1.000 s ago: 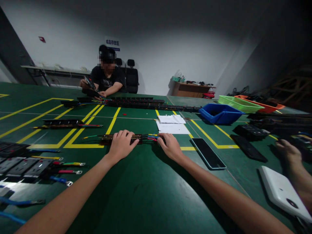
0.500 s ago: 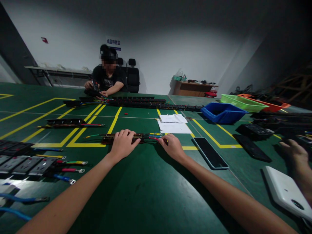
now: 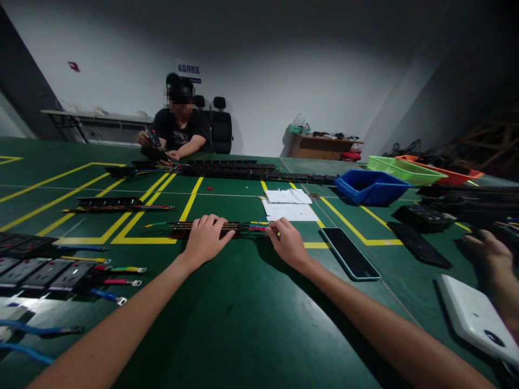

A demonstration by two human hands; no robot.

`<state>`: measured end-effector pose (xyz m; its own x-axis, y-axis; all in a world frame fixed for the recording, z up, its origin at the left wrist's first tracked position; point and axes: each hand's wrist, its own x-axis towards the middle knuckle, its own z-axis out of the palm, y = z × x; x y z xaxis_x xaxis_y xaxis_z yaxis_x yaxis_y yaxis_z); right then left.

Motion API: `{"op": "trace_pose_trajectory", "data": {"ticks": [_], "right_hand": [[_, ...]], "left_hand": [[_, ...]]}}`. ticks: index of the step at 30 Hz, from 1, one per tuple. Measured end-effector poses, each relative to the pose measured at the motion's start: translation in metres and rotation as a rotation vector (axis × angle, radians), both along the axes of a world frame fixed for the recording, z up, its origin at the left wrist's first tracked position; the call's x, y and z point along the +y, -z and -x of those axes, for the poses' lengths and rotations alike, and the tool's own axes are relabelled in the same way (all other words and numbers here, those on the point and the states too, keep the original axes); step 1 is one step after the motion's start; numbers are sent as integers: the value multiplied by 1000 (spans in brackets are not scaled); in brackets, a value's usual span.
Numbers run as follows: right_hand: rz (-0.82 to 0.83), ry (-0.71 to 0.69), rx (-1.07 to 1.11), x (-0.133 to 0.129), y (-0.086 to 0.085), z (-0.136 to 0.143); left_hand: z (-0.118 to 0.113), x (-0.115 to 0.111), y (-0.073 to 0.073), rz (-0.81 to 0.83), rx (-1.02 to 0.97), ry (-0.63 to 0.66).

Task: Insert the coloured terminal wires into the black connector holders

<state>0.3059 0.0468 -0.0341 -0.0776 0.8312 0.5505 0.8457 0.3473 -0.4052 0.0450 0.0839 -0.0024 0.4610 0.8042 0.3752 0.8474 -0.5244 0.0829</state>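
A black socket strip (image 3: 180, 229) with brass-coloured bars lies on the green table in front of me, its underside apparently turned up. My left hand (image 3: 208, 235) is closed over its middle, fingers across the far edge and thumb along the near side. Coloured wires (image 3: 256, 229), red, blue and yellow, come out of its right end. Pinched together there, the fingers of my right hand (image 3: 286, 237) hold the wire ends; the exact grip is partly hidden. A green-yellow wire (image 3: 156, 225) sticks out at the strip's left end.
Farther left lies a similar strip (image 3: 109, 204); finished-looking sockets (image 3: 60, 276) with lugged wires are nearer. White papers (image 3: 290, 210), a phone (image 3: 351, 254), a blue bin (image 3: 371, 186) and a white device (image 3: 472, 313) stand right. Another person (image 3: 180, 127) works opposite; someone's hand (image 3: 492, 251) shows at right.
My right hand has shifted very slightly at the wire ends. My left hand stays on the strip. The person opposite has moved the tool in their hand a little.
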Motion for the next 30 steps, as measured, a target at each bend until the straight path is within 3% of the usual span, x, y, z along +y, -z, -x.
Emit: {"op": "trace_pose_trajectory", "data": {"ticks": [14, 22, 30], "right_hand": [[18, 28, 56, -5, -7, 1], [87, 219, 9, 0, -2, -2], [23, -28, 183, 5, -5, -6]], "left_hand": [[0, -1, -1, 20, -23, -2], [1, 0, 1, 10, -19, 5], [0, -1, -1, 12, -14, -3]]}}
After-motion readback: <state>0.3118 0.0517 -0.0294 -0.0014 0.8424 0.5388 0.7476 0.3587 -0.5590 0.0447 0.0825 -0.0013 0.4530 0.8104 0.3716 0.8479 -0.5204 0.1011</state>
